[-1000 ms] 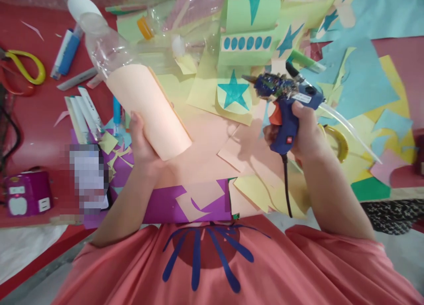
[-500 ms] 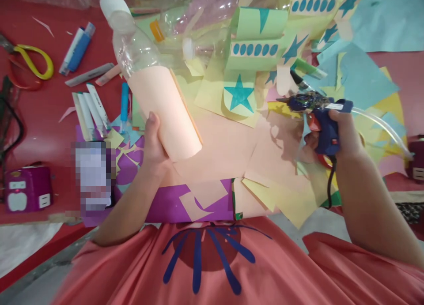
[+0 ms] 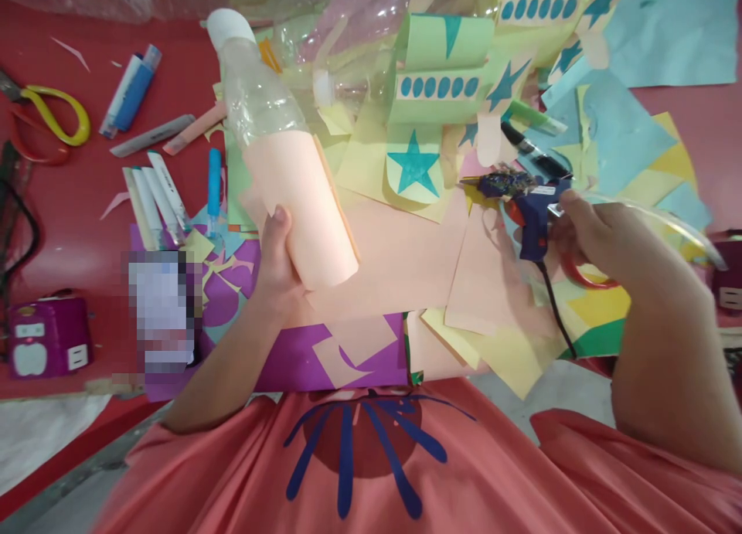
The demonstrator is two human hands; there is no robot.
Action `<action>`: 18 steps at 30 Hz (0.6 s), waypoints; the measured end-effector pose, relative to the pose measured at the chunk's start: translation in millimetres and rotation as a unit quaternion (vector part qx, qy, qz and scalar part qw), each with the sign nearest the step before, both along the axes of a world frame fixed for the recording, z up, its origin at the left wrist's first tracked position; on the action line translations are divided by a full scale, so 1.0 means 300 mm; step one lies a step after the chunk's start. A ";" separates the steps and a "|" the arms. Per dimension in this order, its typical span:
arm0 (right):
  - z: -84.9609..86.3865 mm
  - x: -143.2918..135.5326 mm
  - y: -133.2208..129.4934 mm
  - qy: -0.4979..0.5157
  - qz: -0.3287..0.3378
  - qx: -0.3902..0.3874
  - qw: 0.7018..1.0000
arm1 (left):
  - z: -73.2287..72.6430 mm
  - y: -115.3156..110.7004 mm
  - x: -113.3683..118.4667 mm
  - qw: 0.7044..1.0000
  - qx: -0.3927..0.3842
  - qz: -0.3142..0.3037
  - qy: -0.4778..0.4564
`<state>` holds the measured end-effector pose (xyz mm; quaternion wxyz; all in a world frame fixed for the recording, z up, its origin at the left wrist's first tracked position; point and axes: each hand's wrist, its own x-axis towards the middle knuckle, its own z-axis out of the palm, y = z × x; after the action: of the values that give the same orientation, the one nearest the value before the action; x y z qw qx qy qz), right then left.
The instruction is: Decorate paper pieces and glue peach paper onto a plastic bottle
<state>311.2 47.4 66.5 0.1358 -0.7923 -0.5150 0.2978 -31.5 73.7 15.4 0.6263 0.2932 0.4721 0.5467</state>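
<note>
One clear plastic bottle with peach paper sleeve and white cap (image 3: 307, 202) is tilted over the flat peach sheet (image 3: 399, 271), with open room at its right edge. The left hand (image 3: 279, 256) wraps its lower part, thumb in front. The right hand (image 3: 608, 229) bends beside one dark-blue glue gun (image 3: 534, 229), fingers touching; whether pinching, I cannot tell. Farther lies one teal star (image 3: 413, 167).

From my end, a clear plastic bottle (image 3: 267, 105) with a white cap (image 3: 232, 28) slants in my left hand (image 3: 277, 252), cap pointing away from me, its lower body wrapped in smooth peach paper (image 3: 308, 209). My right hand (image 3: 608, 229) grips the rear of a dark blue glue gun (image 3: 533, 213), its nozzle (image 3: 471, 181) aimed toward my left, black cord (image 3: 556, 306) trailing from the handle toward me.
</note>
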 end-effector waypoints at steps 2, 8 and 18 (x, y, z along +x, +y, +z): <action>0.049 -0.039 -0.029 -0.149 -0.027 -0.002 0.988 | -0.004 -0.006 0.007 1.000 0.001 -0.006 0.016; -0.018 -0.292 -0.091 0.129 0.229 0.160 0.951 | -0.007 -0.033 0.025 1.000 -0.024 -0.009 -0.002; -0.224 -0.465 0.019 0.302 0.223 0.199 0.905 | -0.006 -0.034 0.056 0.992 -0.020 -0.096 -0.078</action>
<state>171.5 53.1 -0.8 0.3692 -0.4855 -0.6614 0.4365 -14.6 63.6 13.7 0.7162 0.2812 0.4025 0.4960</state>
